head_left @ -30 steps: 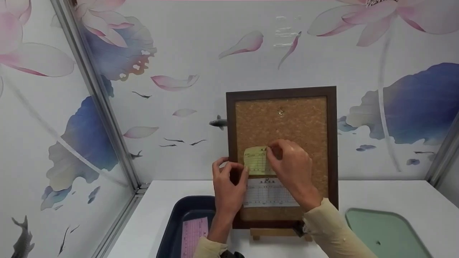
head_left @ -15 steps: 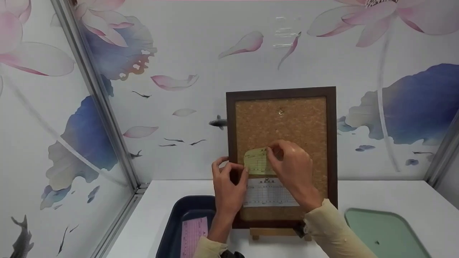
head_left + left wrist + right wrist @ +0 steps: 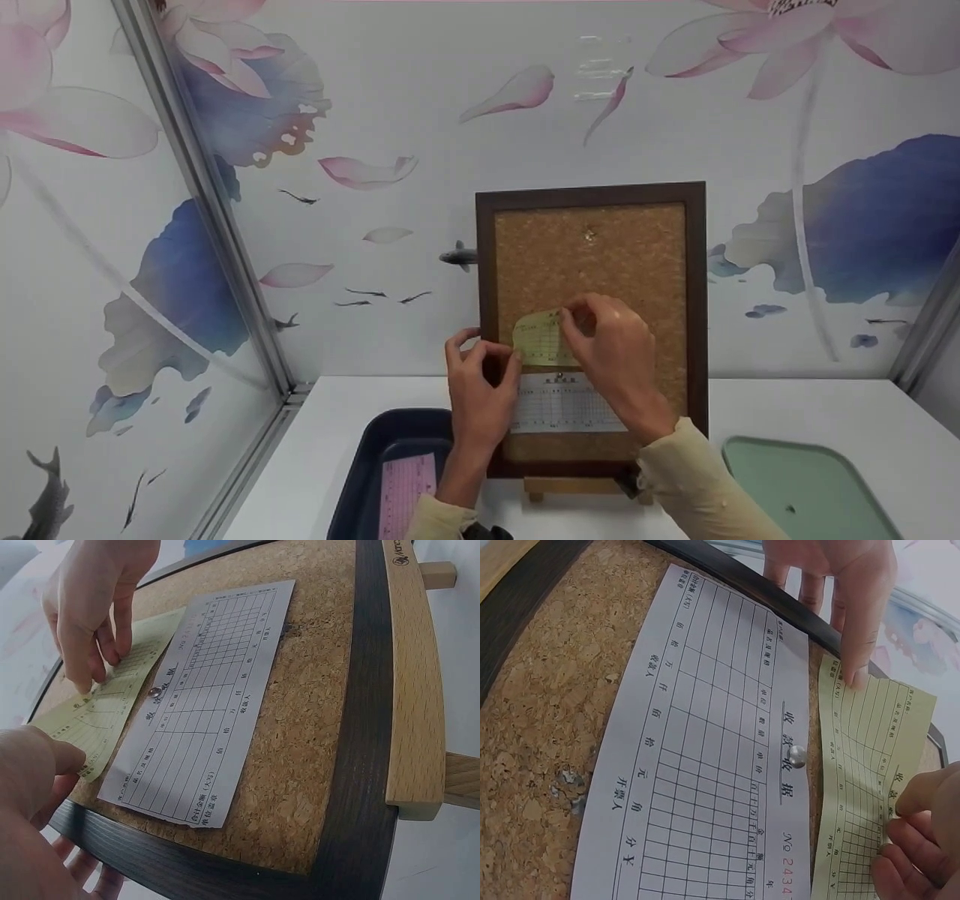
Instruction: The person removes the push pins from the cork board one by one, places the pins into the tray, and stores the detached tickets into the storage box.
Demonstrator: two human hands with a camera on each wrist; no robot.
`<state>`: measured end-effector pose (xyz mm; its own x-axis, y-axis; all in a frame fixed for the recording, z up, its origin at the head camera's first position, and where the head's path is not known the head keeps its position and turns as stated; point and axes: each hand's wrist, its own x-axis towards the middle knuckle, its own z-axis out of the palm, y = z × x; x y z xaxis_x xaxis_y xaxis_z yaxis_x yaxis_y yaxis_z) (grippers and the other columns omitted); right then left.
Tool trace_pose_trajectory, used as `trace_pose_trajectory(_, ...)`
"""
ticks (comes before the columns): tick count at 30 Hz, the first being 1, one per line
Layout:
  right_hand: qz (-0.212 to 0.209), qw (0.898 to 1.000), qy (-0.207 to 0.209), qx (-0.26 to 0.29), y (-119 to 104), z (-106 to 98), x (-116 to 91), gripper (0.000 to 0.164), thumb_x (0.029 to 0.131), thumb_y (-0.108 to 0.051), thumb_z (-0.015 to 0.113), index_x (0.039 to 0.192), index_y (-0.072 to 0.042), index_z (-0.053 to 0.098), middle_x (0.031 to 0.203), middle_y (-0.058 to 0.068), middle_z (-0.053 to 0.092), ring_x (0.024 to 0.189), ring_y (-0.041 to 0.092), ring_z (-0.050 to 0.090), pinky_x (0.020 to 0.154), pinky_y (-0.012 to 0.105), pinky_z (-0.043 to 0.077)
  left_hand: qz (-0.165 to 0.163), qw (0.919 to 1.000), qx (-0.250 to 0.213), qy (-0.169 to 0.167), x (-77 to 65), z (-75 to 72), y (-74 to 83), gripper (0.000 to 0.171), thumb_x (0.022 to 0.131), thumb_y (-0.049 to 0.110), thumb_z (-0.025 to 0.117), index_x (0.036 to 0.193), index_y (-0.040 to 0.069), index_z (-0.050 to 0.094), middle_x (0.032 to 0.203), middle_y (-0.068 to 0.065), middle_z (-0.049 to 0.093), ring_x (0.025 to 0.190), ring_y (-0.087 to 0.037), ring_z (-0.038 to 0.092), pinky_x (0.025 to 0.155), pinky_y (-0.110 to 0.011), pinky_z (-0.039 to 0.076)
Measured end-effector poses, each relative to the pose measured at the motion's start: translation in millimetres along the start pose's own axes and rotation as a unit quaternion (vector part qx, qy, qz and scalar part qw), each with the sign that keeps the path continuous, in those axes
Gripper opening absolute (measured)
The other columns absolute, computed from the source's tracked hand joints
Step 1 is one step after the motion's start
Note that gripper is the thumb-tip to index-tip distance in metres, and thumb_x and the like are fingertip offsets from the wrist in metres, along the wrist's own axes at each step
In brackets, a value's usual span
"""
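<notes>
A framed corkboard (image 3: 592,262) stands upright on a wooden easel. Over its left side lies a yellow receipt slip (image 3: 535,337), its upper left corner bent. My left hand (image 3: 480,390) pinches the slip's lower left corner against the board, thumb on the paper and other fingers round the dark frame edge. My right hand (image 3: 615,345) pinches at the slip's top middle; the fingertips hide what is between them. Just below, a white receipt slip (image 3: 202,697) is fixed by a clear round-headed pushpin (image 3: 797,757).
A dark blue tray (image 3: 360,457) with a pink receipt slip (image 3: 405,487) is at the left. At the right lies a green tray (image 3: 817,472) with a tiny dark item on it. Another clear pin (image 3: 589,235) sits high on the cork. A flower-printed wall rises behind.
The yellow slip's upper left corner has bent down a little more than a second ago. Both hands keep almost the same place.
</notes>
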<state>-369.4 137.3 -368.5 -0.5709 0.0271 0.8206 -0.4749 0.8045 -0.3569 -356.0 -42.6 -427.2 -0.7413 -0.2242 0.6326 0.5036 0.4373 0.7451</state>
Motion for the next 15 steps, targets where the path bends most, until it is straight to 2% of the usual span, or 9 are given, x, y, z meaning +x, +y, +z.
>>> trace_pose_trajectory(6,0.002,1.0,-0.001,-0.002,-0.2,0.5,-0.7,0.01,0.098,-0.021,0.08,0.1,-0.011,0.078,0.09,0.005,0.078,0.077,0.017,0.071,0.067,0.037,0.06,-0.007,1.0,0.0,-0.004,0.8,-1.0,0.1,0.008,0.097,0.025,0.084,0.096,0.021,0.076,0.149,-0.007,0.051,0.112,-0.02,0.069,0.098,-0.038,0.058)
trace_pose_trajectory(15,-0.003,1.0,0.009,-0.024,0.0,0.2,-1.8,0.01,0.099,-0.022,0.079,0.102,-0.013,0.081,0.088,0.004,0.079,0.076,0.017,0.073,0.065,0.039,0.06,-0.016,0.9998,-0.003,-0.01,0.7,-0.5,1.1,0.006,0.097,0.021,0.083,0.097,0.021,0.077,0.149,-0.007,0.051,0.11,-0.017,0.068,0.094,-0.033,0.06)
